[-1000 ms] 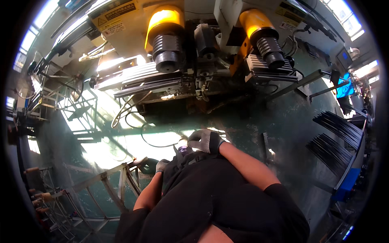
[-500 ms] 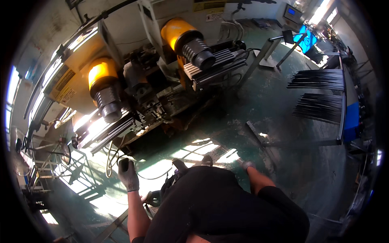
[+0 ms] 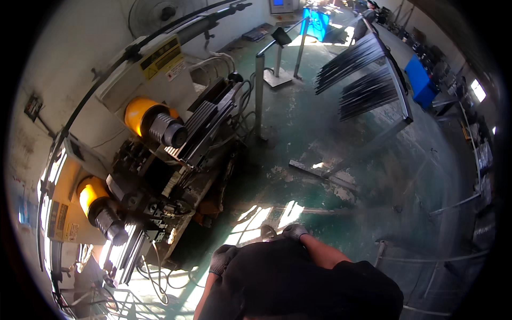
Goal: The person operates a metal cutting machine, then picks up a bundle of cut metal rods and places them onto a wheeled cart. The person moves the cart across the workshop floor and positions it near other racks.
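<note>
My left hand (image 3: 223,259), in a grey and dark work glove, is close against the left side of my dark shirt. In a grey glove, my right hand (image 3: 295,231) rests close to the front of my body, its forearm bent inward. No object shows in either hand, and the fingers are too small and partly hidden to read. Left of me stands a machine with two yellow-housed motors, a nearer motor (image 3: 94,193) and a farther motor (image 3: 140,114). Beside the farther motor runs a ribbed metal slide (image 3: 198,127). Neither hand touches the machine.
Ahead to the right, a metal rack (image 3: 399,98) carries rows of thin black rods (image 3: 368,92); its foot bar (image 3: 320,175) lies across the green floor (image 3: 272,154). A metal stand (image 3: 260,96) and loose cables (image 3: 160,277) are near the machine. Farther off is a blue bin (image 3: 420,82).
My view has turned right, so the machine sits farther left and the rod rack nearer the middle. Both hands have drawn in from my sides toward my body.
</note>
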{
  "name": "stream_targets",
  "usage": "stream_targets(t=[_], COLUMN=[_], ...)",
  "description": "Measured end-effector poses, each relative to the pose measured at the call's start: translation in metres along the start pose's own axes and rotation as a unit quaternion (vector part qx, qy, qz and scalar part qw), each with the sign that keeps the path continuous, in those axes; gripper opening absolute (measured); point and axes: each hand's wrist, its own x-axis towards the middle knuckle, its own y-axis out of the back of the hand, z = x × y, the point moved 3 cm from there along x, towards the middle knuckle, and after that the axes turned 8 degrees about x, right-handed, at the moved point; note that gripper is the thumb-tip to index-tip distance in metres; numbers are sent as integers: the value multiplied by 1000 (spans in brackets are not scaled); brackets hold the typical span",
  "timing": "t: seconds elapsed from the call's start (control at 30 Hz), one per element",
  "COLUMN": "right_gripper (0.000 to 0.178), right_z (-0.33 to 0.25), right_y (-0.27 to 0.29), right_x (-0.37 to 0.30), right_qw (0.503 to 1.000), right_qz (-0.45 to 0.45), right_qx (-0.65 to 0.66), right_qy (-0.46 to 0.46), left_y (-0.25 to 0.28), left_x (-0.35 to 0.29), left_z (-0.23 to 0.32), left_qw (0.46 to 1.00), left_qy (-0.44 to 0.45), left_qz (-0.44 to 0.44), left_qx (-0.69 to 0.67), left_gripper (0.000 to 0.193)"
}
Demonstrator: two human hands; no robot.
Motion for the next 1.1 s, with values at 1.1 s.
stream_targets(t=[1.1], right_gripper=[54], right_z=[225], right_y=[-2], right_x=[2], right_qw=[982], right_qz=[133], right_qx=[82], right_qy=[-104], left_y=[-57], left_x=[90], left_z=[18], left_qw=[990], left_qy=[77], left_qz=[114], left_qx=[-4], left_gripper=[2])
